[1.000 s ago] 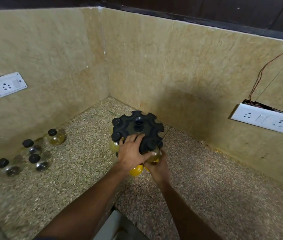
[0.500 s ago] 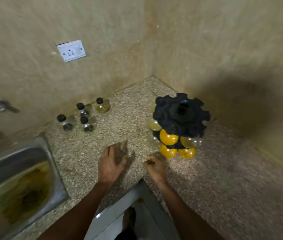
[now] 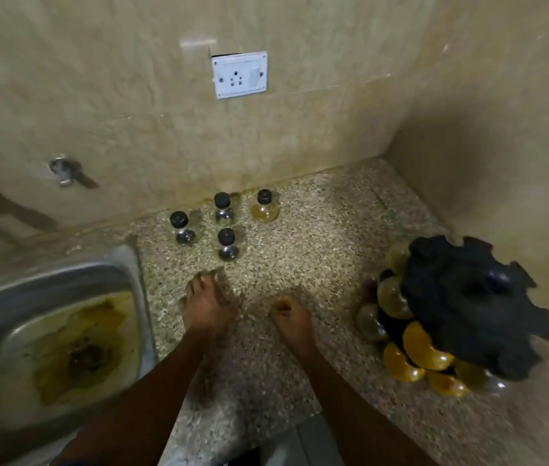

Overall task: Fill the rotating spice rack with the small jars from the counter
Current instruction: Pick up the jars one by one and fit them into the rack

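On the far left we see a steel sink (image 3: 122, 274) with yellow-brown stains in its bottom. Above it a small metal tap fitting (image 3: 65, 169) sticks out of the tan wall.

Next comes the speckled bench (image 3: 300, 237). Four small jars with black caps stand on it near the wall. The first jar (image 3: 182, 227) is clear. Beside it is a second clear jar (image 3: 223, 207), close to the wall. A third clear jar (image 3: 227, 244) stands in front of that one, nearest to our hands. The fourth jar (image 3: 264, 207) has something yellow in it. A white socket (image 3: 239, 75) sits on the wall above them.

Our left hand (image 3: 206, 304) is over the bench just in front of the jars. Its fingers are spread out flat and it holds nothing. Our right hand (image 3: 288, 314) is beside it. Its fingers are curled in loosely, and we see nothing in it.

On the right, in the corner, stands the black spice rack (image 3: 474, 304). Round jars hang on the side of it facing us, some orange-yellow (image 3: 424, 348) and some pale (image 3: 390, 297). The rack is well apart from both hands and from the four jars.
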